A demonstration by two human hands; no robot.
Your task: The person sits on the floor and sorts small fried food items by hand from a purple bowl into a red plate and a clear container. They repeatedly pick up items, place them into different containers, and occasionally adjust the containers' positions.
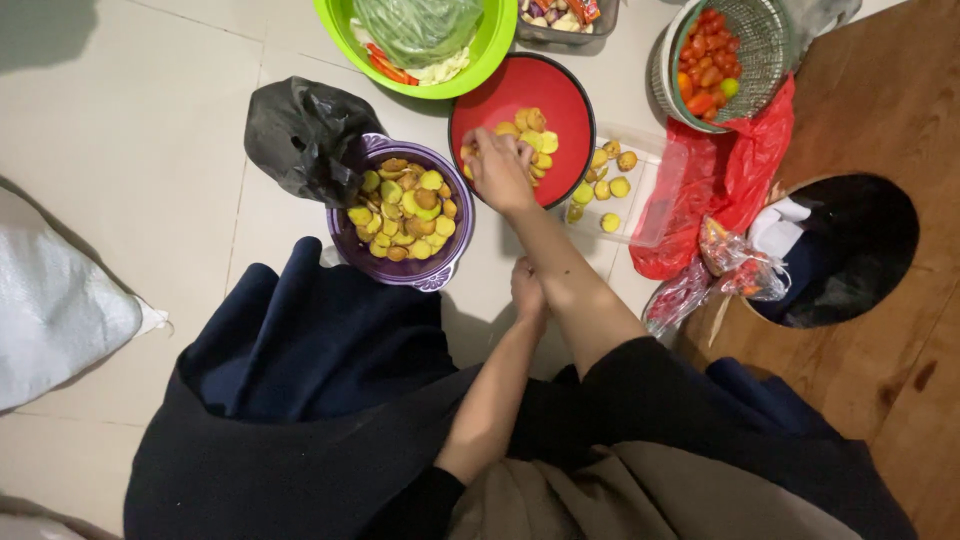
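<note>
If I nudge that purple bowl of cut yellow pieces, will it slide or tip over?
The purple bowl would probably slide rather than tip: it looks wide and low and sits on smooth floor tiles. It is likely fairly heavy, since the yellow pieces are heaped near its rim. A hard shove might spill a few of those loose pieces.

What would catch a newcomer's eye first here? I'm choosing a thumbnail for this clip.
Probably the red bowl at top centre, where the right hand reaches into yellow cut pieces. Left of it, a purple bowl heaped with similar pieces stands beside a crumpled black bag. A bright green bowl and a basket of small tomatoes line the top edge.
</note>
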